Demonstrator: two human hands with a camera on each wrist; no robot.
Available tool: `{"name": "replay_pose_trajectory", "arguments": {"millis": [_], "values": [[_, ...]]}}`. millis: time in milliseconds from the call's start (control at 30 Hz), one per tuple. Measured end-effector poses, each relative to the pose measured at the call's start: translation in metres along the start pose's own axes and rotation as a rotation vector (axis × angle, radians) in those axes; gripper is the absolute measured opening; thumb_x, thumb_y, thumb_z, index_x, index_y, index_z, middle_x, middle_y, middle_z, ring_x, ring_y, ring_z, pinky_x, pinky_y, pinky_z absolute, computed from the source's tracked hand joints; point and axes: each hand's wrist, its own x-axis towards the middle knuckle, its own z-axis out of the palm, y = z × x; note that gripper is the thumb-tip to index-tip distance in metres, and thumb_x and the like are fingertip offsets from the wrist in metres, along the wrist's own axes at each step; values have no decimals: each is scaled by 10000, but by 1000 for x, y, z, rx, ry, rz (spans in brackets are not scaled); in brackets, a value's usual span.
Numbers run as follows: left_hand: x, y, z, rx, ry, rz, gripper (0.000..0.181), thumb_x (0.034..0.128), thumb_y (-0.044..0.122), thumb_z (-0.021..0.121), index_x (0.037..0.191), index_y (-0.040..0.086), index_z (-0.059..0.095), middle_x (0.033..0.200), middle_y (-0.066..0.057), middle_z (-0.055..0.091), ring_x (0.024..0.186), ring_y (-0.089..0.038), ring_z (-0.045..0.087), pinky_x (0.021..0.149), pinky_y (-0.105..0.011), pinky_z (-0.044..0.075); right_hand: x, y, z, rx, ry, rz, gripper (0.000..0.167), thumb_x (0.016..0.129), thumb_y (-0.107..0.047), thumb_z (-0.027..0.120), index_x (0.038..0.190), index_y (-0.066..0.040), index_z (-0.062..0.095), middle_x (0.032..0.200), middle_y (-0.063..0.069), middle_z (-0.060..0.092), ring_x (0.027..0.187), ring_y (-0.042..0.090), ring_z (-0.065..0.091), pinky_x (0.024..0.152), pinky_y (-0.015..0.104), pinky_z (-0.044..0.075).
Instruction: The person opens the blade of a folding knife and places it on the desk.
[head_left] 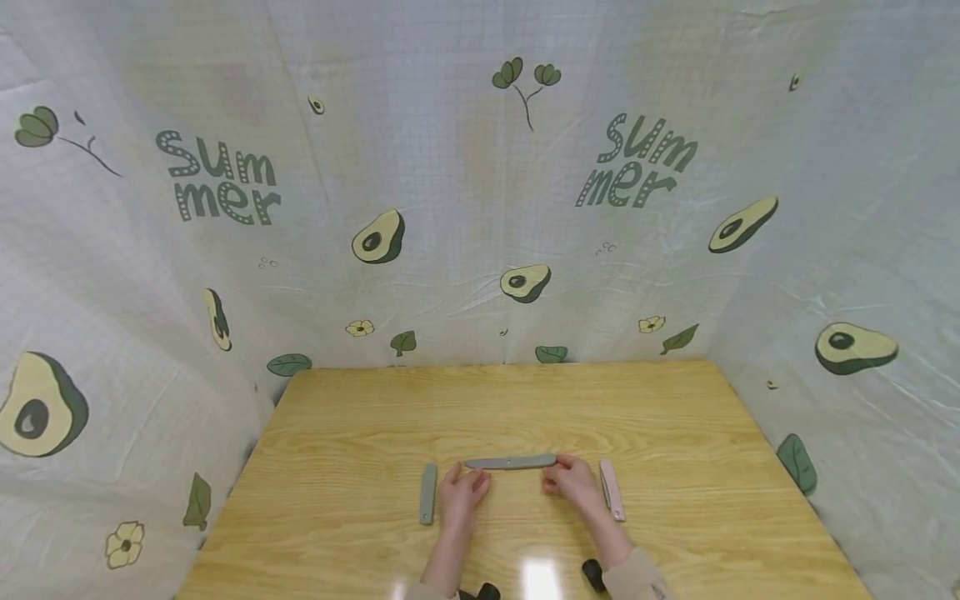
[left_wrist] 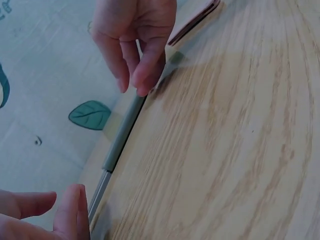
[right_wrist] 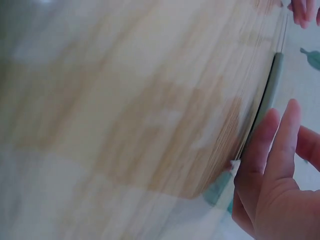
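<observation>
An unfolded knife lies crosswise on the table, its grey-green handle (head_left: pixel 534 461) (left_wrist: pixel 125 132) (right_wrist: pixel 270 90) to the right and its grey blade (head_left: pixel 483 463) (left_wrist: pixel 99 192) to the left. My left hand (head_left: pixel 461 493) (left_wrist: pixel 42 220) is beside the blade end with its fingers loosely extended; whether they touch it cannot be told. At the handle's outer end are the fingertips of my right hand (head_left: pixel 576 485) (left_wrist: pixel 135 37) (right_wrist: pixel 280 185), fairly straight in the right wrist view and not wrapped around the handle.
A folded grey-green knife (head_left: pixel 427 493) lies left of my left hand. Right of my right hand is a pink folded knife (head_left: pixel 612 490) (left_wrist: pixel 195 22). Around the wooden table (head_left: pixel 360 417) hangs a printed cloth (head_left: pixel 450 167).
</observation>
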Motion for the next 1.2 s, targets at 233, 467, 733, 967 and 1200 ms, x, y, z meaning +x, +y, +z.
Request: {"name": "replay_pose_trajectory", "arguments": {"millis": [233, 467, 733, 967, 1200], "values": [[-4, 25, -22, 180, 23, 111, 561, 934, -24, 563, 1416, -167, 313, 1061, -254, 579, 857, -177, 662, 806, -247, 592, -9, -8, 22, -21, 40, -60, 664, 837, 69, 639, 1386, 217, 296, 932, 185, 562, 662, 166, 652, 613, 308, 620], [-8, 48, -47, 352, 148, 202, 408, 942, 40, 577, 1309, -120, 498, 1068, -218, 622, 965, -326, 636, 784, -259, 593, -18, -7, 53, 4, -153, -102, 551, 870, 33, 628, 1327, 213, 376, 993, 206, 568, 845, 249, 653, 762, 371, 612], [-7, 60, -74, 540, 317, 230, 372, 930, 106, 621, 1250, -80, 580, 1055, -217, 629, 930, -330, 604, 656, -213, 480, -26, -5, 88, -5, -313, -130, 540, 891, -30, 621, 1322, 208, 401, 1179, 343, 541, 986, 338, 635, 833, 399, 593], [-7, 61, -93, 603, 301, 176, 435, 942, 107, 580, 1321, -93, 505, 1236, -321, 532, 1107, -442, 534, 882, -473, 530, -27, -10, 114, 2, -382, -133, 548, 893, -36, 624, 1337, 196, 403, 1229, 362, 531, 1085, 419, 595, 863, 409, 583], [-7, 61, -104, 687, 234, 160, 465, 938, 97, 566, 1337, -119, 467, 1273, -369, 489, 1157, -494, 498, 946, -572, 489, -29, -7, 136, -10, -390, -103, 512, 897, -12, 604, 1328, 192, 417, 1214, 338, 553, 1079, 390, 598, 876, 405, 572]]}}
